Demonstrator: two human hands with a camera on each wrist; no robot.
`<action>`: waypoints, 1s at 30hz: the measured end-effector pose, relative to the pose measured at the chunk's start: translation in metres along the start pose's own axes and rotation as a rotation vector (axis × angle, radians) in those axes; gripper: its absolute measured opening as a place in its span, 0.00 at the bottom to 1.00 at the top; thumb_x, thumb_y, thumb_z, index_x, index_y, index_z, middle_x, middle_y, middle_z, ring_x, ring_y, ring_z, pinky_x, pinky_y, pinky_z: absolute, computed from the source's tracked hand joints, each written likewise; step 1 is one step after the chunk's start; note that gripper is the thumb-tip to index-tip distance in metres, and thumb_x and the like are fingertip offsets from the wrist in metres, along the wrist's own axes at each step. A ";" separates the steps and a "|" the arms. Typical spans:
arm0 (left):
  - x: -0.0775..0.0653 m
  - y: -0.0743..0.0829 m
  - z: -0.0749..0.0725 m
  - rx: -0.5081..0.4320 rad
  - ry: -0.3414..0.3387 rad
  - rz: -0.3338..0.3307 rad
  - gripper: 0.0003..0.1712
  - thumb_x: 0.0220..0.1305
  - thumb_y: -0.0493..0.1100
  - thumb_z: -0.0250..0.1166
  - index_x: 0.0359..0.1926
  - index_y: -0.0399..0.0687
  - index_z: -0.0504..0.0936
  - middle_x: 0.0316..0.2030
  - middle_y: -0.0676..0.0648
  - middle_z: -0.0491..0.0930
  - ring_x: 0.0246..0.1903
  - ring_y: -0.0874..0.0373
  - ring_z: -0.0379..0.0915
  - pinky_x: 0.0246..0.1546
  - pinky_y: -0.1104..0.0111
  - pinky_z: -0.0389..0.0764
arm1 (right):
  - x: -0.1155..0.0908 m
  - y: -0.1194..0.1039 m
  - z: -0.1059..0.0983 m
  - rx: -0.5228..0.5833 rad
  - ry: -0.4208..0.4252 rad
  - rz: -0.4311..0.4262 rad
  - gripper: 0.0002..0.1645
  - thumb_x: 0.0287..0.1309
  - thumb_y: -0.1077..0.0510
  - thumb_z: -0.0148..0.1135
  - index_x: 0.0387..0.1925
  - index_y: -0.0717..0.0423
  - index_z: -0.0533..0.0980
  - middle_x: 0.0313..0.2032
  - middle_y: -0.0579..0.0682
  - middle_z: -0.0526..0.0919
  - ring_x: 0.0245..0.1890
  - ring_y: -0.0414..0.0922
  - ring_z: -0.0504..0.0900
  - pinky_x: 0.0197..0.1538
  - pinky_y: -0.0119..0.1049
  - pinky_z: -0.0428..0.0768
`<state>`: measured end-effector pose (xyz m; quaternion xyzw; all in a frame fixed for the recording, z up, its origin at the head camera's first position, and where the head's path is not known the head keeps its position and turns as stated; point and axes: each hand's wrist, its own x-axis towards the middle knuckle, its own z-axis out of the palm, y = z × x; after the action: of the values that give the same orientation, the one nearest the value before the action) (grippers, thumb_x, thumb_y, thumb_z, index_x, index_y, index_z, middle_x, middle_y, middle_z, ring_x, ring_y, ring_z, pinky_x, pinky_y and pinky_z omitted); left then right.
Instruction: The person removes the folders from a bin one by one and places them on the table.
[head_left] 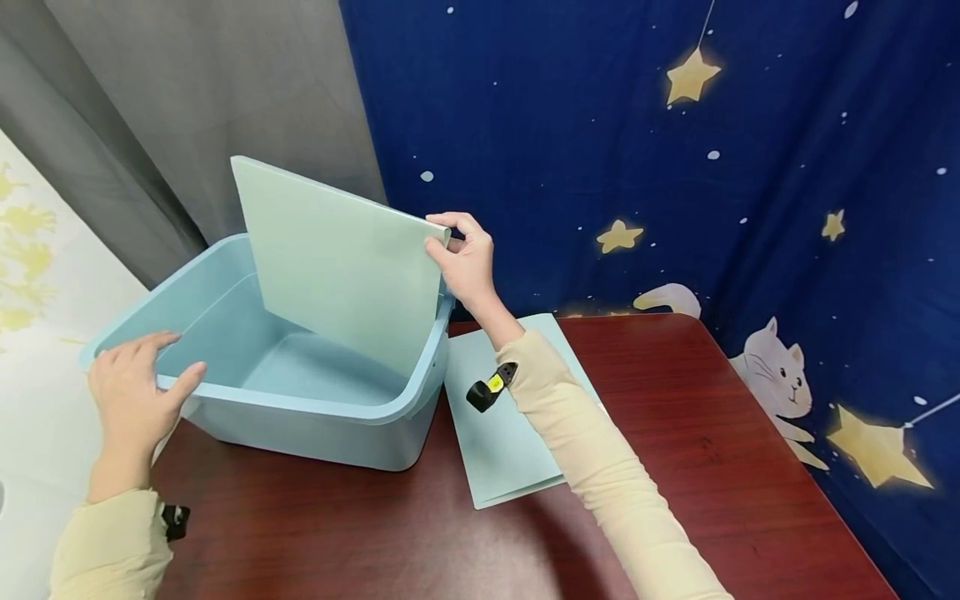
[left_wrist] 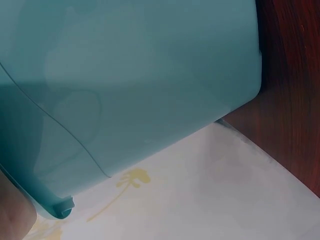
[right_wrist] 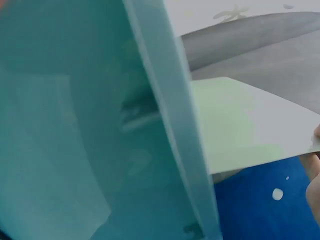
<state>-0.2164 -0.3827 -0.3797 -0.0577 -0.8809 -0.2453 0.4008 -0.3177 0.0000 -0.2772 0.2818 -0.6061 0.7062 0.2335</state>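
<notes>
My right hand (head_left: 468, 258) pinches the upper right corner of a pale green folder (head_left: 337, 258) between thumb and fingers. The folder stands slanted, its lower part inside a light blue plastic tub (head_left: 300, 404) and its upper part above the rim. Over the tub's near left corner lies my left hand (head_left: 138, 387), fingers and thumb spread across the rim. In the left wrist view, part of that hand (left_wrist: 15, 210) shows beside the tub's rim. From the right wrist, the folder (right_wrist: 250, 125) appears beyond the tub wall (right_wrist: 170, 100), with fingers at its far edge.
A second pale folder (head_left: 502, 425) lies flat on the dark red table (head_left: 675, 400), right of the tub and partly under my right forearm. Behind the table hang a grey curtain (head_left: 225, 75) and a blue star-patterned curtain (head_left: 540, 125). A white surface with yellow prints (head_left: 30, 242) borders the left side.
</notes>
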 end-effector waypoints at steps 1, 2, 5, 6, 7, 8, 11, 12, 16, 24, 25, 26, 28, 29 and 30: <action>0.000 0.001 0.000 -0.001 0.000 0.001 0.36 0.49 0.59 0.59 0.48 0.33 0.76 0.48 0.31 0.74 0.47 0.33 0.62 0.50 0.44 0.52 | 0.001 0.000 0.000 0.015 0.016 -0.009 0.12 0.47 0.76 0.56 0.38 0.75 0.74 0.40 0.64 0.75 0.34 0.58 0.82 0.34 0.37 0.81; 0.000 0.001 0.000 -0.004 0.001 0.002 0.36 0.49 0.59 0.59 0.48 0.32 0.76 0.48 0.31 0.74 0.47 0.33 0.62 0.50 0.45 0.52 | 0.001 0.001 0.000 0.028 0.032 -0.019 0.13 0.47 0.76 0.56 0.38 0.74 0.74 0.40 0.63 0.75 0.33 0.57 0.83 0.33 0.37 0.81; 0.001 0.002 0.001 -0.009 0.006 0.003 0.36 0.49 0.59 0.59 0.48 0.32 0.76 0.48 0.31 0.74 0.47 0.33 0.61 0.50 0.45 0.52 | 0.003 0.001 -0.001 0.074 0.087 -0.033 0.13 0.46 0.76 0.57 0.38 0.73 0.75 0.40 0.62 0.76 0.32 0.52 0.84 0.32 0.37 0.80; 0.001 0.002 0.001 -0.009 0.007 0.003 0.36 0.49 0.59 0.59 0.48 0.32 0.76 0.48 0.31 0.74 0.47 0.33 0.62 0.51 0.46 0.52 | 0.004 0.001 -0.001 0.088 0.106 -0.038 0.13 0.46 0.76 0.57 0.39 0.73 0.75 0.40 0.62 0.76 0.31 0.51 0.84 0.32 0.37 0.80; 0.001 0.002 0.001 -0.010 0.009 0.005 0.36 0.49 0.60 0.59 0.48 0.32 0.76 0.48 0.31 0.74 0.47 0.33 0.62 0.51 0.46 0.52 | 0.005 0.000 -0.001 0.096 0.124 -0.041 0.14 0.46 0.76 0.57 0.39 0.73 0.75 0.40 0.61 0.76 0.31 0.49 0.84 0.32 0.37 0.80; 0.001 0.002 0.001 -0.011 0.012 0.009 0.36 0.49 0.60 0.59 0.48 0.32 0.76 0.48 0.31 0.74 0.47 0.33 0.62 0.51 0.46 0.52 | 0.005 -0.002 -0.002 0.108 0.142 -0.041 0.14 0.46 0.76 0.57 0.38 0.73 0.75 0.40 0.61 0.76 0.31 0.48 0.84 0.32 0.38 0.81; 0.002 0.001 0.002 -0.010 0.023 0.025 0.37 0.49 0.61 0.59 0.47 0.32 0.76 0.47 0.31 0.74 0.46 0.32 0.62 0.50 0.46 0.53 | 0.007 -0.007 -0.004 0.133 0.189 -0.048 0.14 0.45 0.76 0.57 0.38 0.73 0.75 0.40 0.60 0.76 0.30 0.45 0.84 0.32 0.39 0.81; 0.002 0.001 0.002 -0.010 0.026 0.030 0.38 0.49 0.62 0.59 0.47 0.32 0.76 0.47 0.31 0.74 0.46 0.32 0.62 0.50 0.46 0.53 | 0.008 -0.009 -0.005 0.138 0.205 -0.050 0.14 0.45 0.77 0.57 0.38 0.73 0.75 0.39 0.60 0.77 0.29 0.44 0.84 0.32 0.39 0.81; 0.001 -0.001 0.002 -0.008 0.034 0.037 0.38 0.48 0.62 0.59 0.47 0.32 0.77 0.47 0.30 0.75 0.46 0.32 0.62 0.49 0.45 0.54 | 0.012 -0.015 -0.011 0.171 0.283 -0.071 0.14 0.44 0.78 0.57 0.38 0.75 0.75 0.37 0.57 0.78 0.27 0.42 0.83 0.30 0.37 0.80; 0.001 -0.001 0.001 0.006 0.016 0.027 0.38 0.49 0.62 0.58 0.47 0.32 0.77 0.47 0.31 0.74 0.46 0.32 0.62 0.50 0.44 0.54 | 0.017 -0.038 -0.029 0.227 0.393 -0.159 0.15 0.43 0.78 0.57 0.38 0.78 0.74 0.34 0.51 0.77 0.27 0.45 0.83 0.30 0.37 0.80; 0.001 -0.001 0.000 0.008 0.013 0.027 0.37 0.49 0.62 0.58 0.47 0.32 0.77 0.47 0.31 0.74 0.46 0.32 0.62 0.50 0.44 0.54 | 0.017 -0.040 -0.031 0.232 0.403 -0.167 0.15 0.43 0.78 0.57 0.38 0.77 0.74 0.34 0.51 0.77 0.28 0.45 0.83 0.31 0.37 0.80; 0.001 -0.001 0.000 0.010 0.012 0.026 0.37 0.49 0.62 0.58 0.47 0.32 0.77 0.47 0.31 0.74 0.46 0.32 0.62 0.50 0.44 0.54 | 0.017 -0.043 -0.033 0.236 0.411 -0.173 0.15 0.43 0.78 0.57 0.38 0.77 0.74 0.34 0.51 0.77 0.28 0.45 0.83 0.31 0.37 0.80; 0.001 0.000 0.000 0.011 0.011 0.028 0.37 0.49 0.61 0.58 0.47 0.32 0.77 0.47 0.30 0.74 0.46 0.32 0.62 0.49 0.44 0.54 | 0.017 -0.047 -0.037 0.251 0.433 -0.173 0.15 0.43 0.78 0.57 0.38 0.75 0.75 0.34 0.51 0.77 0.28 0.46 0.83 0.31 0.37 0.80; 0.001 0.000 0.000 0.009 0.011 0.025 0.37 0.49 0.61 0.59 0.47 0.32 0.77 0.47 0.31 0.74 0.46 0.32 0.62 0.49 0.44 0.54 | 0.017 -0.049 -0.039 0.258 0.444 -0.173 0.15 0.43 0.78 0.57 0.38 0.74 0.75 0.34 0.52 0.77 0.28 0.46 0.83 0.31 0.37 0.80; 0.001 0.001 0.000 0.008 0.010 0.021 0.37 0.49 0.61 0.59 0.47 0.32 0.77 0.47 0.31 0.74 0.46 0.33 0.62 0.49 0.44 0.53 | 0.017 -0.052 -0.041 0.261 0.453 -0.175 0.15 0.43 0.78 0.57 0.38 0.74 0.75 0.34 0.52 0.77 0.29 0.47 0.83 0.31 0.37 0.80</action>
<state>-0.2167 -0.3822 -0.3789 -0.0643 -0.8790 -0.2380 0.4081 -0.2998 0.0488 -0.2328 0.1957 -0.4154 0.8005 0.3851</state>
